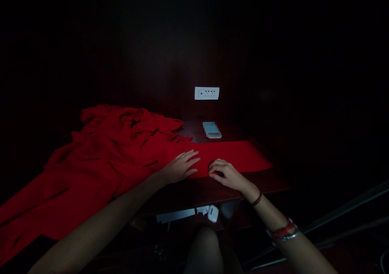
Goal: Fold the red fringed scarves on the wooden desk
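Observation:
A large red fringed cloth [100, 160] lies spread over a dark wooden table [212, 187], bunched up at the left and flat at the right. My left hand [180, 167] rests flat on the cloth with fingers stretched out; a ring shows on one finger. My right hand [226, 173] sits at the cloth's near edge with its fingers curled and pressed on the fabric. Bracelets circle my right wrist and forearm.
A phone [212, 130] lies on the table behind the cloth. A white wall socket [206, 93] is on the dark back wall. Below the table edge sit a white earbud case [213, 213] and white papers [175, 216]. The surroundings are very dark.

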